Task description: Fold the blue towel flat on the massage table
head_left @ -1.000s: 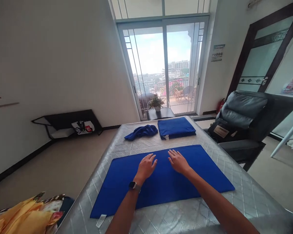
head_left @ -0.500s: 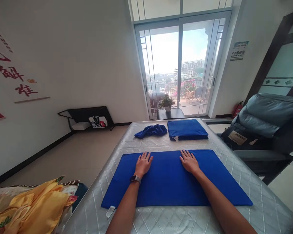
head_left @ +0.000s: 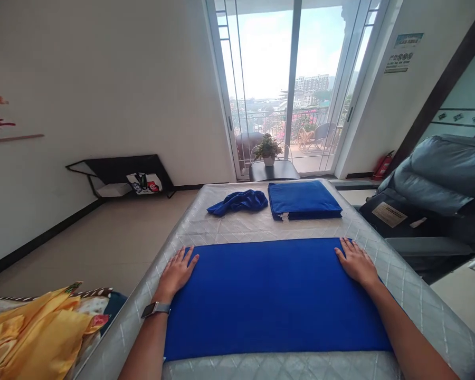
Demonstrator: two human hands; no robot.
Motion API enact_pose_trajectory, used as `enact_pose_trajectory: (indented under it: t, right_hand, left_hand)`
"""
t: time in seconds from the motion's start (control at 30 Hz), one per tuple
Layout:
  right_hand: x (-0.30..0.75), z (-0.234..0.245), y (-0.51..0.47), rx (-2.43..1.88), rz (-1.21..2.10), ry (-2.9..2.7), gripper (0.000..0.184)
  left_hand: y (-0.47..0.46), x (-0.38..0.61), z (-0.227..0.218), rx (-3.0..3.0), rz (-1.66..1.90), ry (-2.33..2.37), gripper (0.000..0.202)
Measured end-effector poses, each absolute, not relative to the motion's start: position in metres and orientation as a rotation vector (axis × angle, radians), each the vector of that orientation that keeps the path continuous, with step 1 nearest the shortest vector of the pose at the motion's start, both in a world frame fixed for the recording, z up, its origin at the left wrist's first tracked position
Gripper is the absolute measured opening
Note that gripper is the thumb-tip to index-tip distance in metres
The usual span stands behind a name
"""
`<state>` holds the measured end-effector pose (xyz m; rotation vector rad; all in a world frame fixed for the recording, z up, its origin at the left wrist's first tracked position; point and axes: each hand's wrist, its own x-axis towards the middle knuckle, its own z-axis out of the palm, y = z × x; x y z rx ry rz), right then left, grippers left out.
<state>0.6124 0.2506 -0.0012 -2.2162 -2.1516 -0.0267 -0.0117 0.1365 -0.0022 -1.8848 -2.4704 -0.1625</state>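
Observation:
A blue cloth [head_left: 273, 295] lies spread flat in front of me on the silver quilted mattress [head_left: 229, 229]. At its far left corner my left hand [head_left: 179, 270], with a watch on the wrist, lies flat, fingers apart, partly over the edge. My right hand [head_left: 356, 259] rests palm down on the far right corner, its fingers spread too. Neither hand grips anything. Beyond the spread cloth sit a crumpled blue cloth [head_left: 239, 202] and, to its right, a stack of folded blue cloths [head_left: 304, 199] with a white tag at the near edge.
Yellow fabric [head_left: 39, 332] is heaped at the lower left beside the mattress. To the right stands a dark padded armchair [head_left: 431, 174]. A potted plant [head_left: 268, 150] stands on a chair before the sliding glass door. A black folded frame [head_left: 122, 174] leans at the left wall.
Both hands have slid outward across the blue cloth, from nearer its middle to its far left and right corners. My view has tilted slightly downward.

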Motion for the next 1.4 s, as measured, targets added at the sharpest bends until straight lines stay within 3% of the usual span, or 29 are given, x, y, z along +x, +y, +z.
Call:
enact_pose_trajectory:
  t: [0.23,0.6,0.8,1.03,1.4]
  right_hand:
    - [0.611,0.002,0.249,-2.220,-0.003,-2.141,0.069]
    - [0.589,0.040,0.229,-2.244,0.109,-2.059,0.065]
    - [0.518,0.062,0.197,-1.965,0.088,-2.208,0.060]
    - [0.392,0.061,0.184,-1.558,0.232,-2.457,0.057]
    - [0.380,0.030,0.186,-1.579,0.287,-2.400,0.059]
  left_hand:
    - [0.136,-0.011,-0.004,-1.892,-0.141,-2.436,0.066]
    - [0.130,0.015,0.034,-1.863,-0.113,-2.489,0.067]
    - [0.141,0.095,0.053,-1.966,-0.247,-2.289,0.069]
    - [0.172,0.235,0.038,-2.335,-0.349,-1.956,0.055]
    - [0.179,0.243,0.014,-2.346,-0.387,-1.992,0.058]
